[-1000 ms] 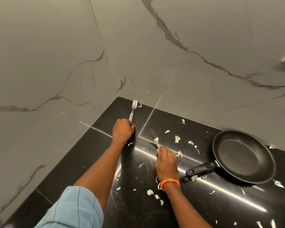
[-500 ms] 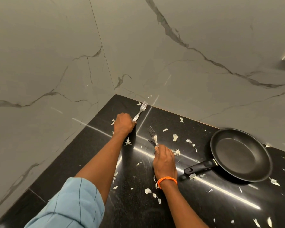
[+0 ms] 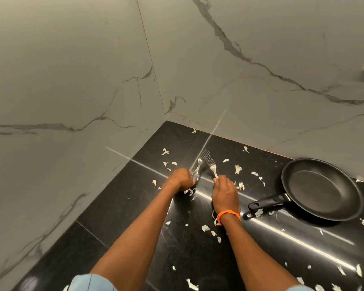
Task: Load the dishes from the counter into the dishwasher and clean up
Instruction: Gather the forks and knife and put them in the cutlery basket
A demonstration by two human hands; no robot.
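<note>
I see a glossy black stone counter (image 3: 122, 219), speckled and streaked with bright reflected light bars, running into a corner of matte grey marble walls (image 3: 72, 80) veined in darker grey. Pale, thin, curled peel scraps (image 3: 237, 169) lie scattered all over the dark surface.

My left hand (image 3: 181, 179) is curled in a fist round the handle of one fork (image 3: 200, 163), a slim polished steel piece with its tines pointing to the far corner. My right hand (image 3: 225, 193), with a braided orange band (image 3: 228, 215) at the wrist, pinches the handle of the second fork (image 3: 211, 164) between curled fingertips. The two forks stand tilted just above the counter, their heads close together and seeming to cross near the tines; I cannot tell whether the metal touches.

To the right, well apart from both hands, a round black nonstick pan (image 3: 322, 190) sits flat on the counter, smooth inside, its black plastic handle (image 3: 267, 203) pointing left towards my right wrist.

Against half a second ago, the hands have drawn together: the left fork then pointed off to the far right from a hand farther left, clearly apart from the right fork. Now the two sit side by side. The pan has not shifted on the counter. Light blue sleeves (image 3: 93, 282) show at the near edge.
</note>
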